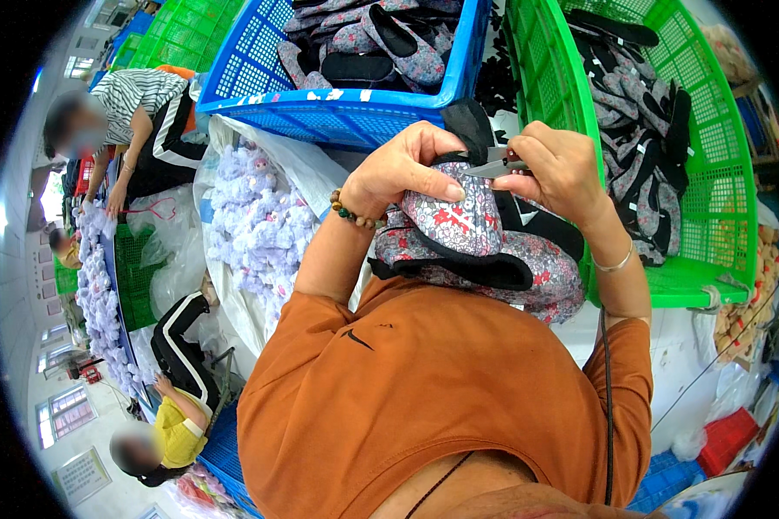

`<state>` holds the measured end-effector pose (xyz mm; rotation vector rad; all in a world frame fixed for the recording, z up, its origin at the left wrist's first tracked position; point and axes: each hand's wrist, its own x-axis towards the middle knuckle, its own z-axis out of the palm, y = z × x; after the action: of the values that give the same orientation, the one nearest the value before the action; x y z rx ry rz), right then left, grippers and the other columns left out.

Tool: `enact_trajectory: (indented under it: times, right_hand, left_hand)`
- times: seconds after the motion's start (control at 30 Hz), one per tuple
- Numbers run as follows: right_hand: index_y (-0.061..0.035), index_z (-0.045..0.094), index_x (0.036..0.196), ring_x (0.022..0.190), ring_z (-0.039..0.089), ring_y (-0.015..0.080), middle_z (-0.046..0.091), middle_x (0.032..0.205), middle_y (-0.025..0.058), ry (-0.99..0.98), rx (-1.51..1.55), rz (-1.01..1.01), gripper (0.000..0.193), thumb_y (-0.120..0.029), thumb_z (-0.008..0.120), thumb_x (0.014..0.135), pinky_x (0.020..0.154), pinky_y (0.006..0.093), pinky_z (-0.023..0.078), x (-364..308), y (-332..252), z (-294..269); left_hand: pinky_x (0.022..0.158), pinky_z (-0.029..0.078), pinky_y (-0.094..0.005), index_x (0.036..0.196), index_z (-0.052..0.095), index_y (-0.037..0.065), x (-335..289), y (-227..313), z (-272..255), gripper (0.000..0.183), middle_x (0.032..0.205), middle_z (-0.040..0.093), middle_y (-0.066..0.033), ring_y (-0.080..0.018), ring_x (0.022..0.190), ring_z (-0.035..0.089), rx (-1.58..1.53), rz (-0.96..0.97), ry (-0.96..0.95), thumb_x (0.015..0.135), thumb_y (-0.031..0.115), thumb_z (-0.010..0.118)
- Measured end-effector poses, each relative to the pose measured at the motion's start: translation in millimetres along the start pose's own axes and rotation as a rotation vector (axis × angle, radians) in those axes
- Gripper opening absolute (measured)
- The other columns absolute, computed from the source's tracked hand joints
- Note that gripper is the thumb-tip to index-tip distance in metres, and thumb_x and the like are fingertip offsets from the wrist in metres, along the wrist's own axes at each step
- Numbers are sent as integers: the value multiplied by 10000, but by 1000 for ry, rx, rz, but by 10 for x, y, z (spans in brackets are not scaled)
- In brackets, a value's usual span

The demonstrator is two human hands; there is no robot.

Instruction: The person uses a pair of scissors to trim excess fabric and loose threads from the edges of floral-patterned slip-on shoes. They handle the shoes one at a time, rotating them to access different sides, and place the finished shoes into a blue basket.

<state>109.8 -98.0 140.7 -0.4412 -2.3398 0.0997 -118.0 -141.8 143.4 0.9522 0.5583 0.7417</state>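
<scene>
My left hand (411, 164), with a beaded bracelet at the wrist, grips a grey slipper (454, 212) with red and white flower print and black trim. Its thumb lies on the printed fabric and the fingers are behind. My right hand (558, 169) is closed around small metal thread snips (492, 166). The blades reach across to the slipper's black edge, close to my left fingers. Below, against my body, rest more slippers (550, 290) of the same print, partly covered by the held one.
A blue crate (337, 99) of slippers stands ahead, and a green crate (727, 190) of similar ones at the right. Left of me, a white sack (225, 143) holds fluffy lilac pieces (264, 208). Two people work at a table on the left. A dark cord (608, 389) hangs over my shirt.
</scene>
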Motion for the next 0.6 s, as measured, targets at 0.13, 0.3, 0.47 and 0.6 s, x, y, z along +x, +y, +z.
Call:
enact_trajectory:
  times: [0.13,0.3,0.47,0.6]
  right_hand:
    - [-48,544,742,528,539,215,502,642,55,25,55,12,377,-411,644,759,444,314,405,-9,-9,39]
    - [-81,537,693,509,531,197,474,627,38,64,64,53,343,-391,679,733,420,314,400,-18,-42,98]
    - [-68,537,704,501,515,213,472,612,48,23,-57,69,355,-400,647,765,431,319,388,-3,-77,28]
    - [-60,535,715,500,513,223,470,611,52,-24,-178,62,365,-406,629,782,434,320,382,22,-87,-81]
  left_hand:
    - [590,451,-171,826,652,-38,3,-31,-22,209,761,656,-23,-32,633,568,6,16,3,649,18,750]
    - [577,439,-167,818,652,-37,5,-30,-8,188,747,648,-10,-24,618,554,15,16,46,658,8,740]
    - [561,424,-167,802,648,-30,-14,49,21,165,724,630,9,-14,606,533,105,-33,46,675,23,737]
    - [543,395,-167,783,638,-15,-7,65,47,141,697,608,26,-4,594,504,155,-40,80,695,44,731]
